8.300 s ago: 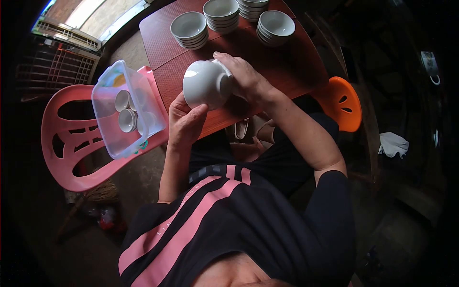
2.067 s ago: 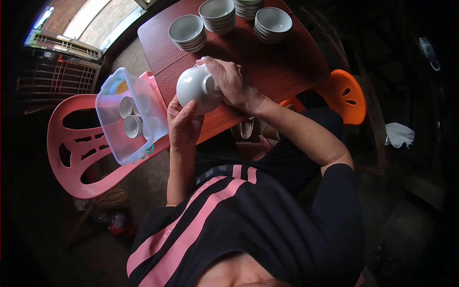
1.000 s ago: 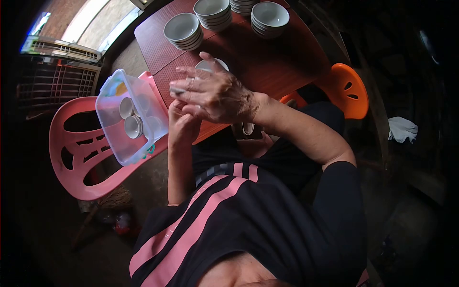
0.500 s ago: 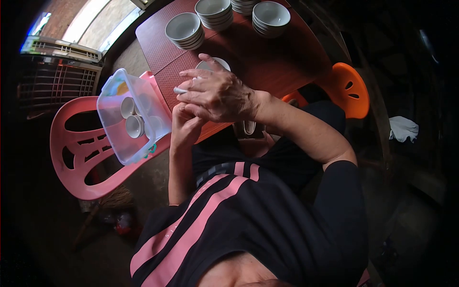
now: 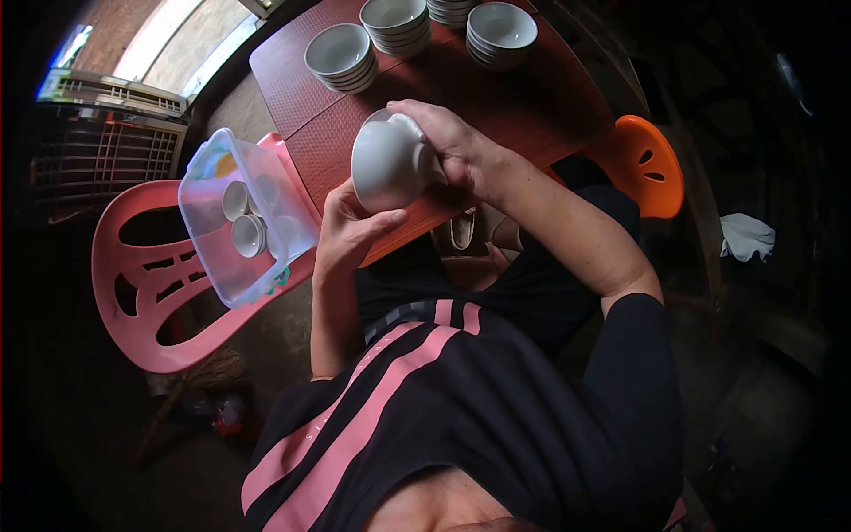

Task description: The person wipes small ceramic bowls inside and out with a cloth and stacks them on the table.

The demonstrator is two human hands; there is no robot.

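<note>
A white bowl (image 5: 383, 168) is tilted on its side above the near edge of the table, its outside and foot facing me. My left hand (image 5: 347, 220) is closed on it from below left, the thumb lying along the lower side. On the upper right, my right hand (image 5: 448, 146) curls around the bowl near its foot. Between those fingers and the bowl shows a bit of white cloth (image 5: 409, 126), mostly hidden by the hand. The inside of the bowl is out of sight.
On the red-brown table (image 5: 306, 115) stand a left stack of bowls (image 5: 341, 58), a middle stack (image 5: 396, 27), a right stack (image 5: 502, 35) and another cut off behind. A clear plastic bin (image 5: 208, 253) with several bowls sits on a pink chair (image 5: 133, 328). An orange chair (image 5: 651, 168) is right.
The bowl has turned so that its outside faces me. My right hand has shifted right from over my left hand to the bowl's foot side.
</note>
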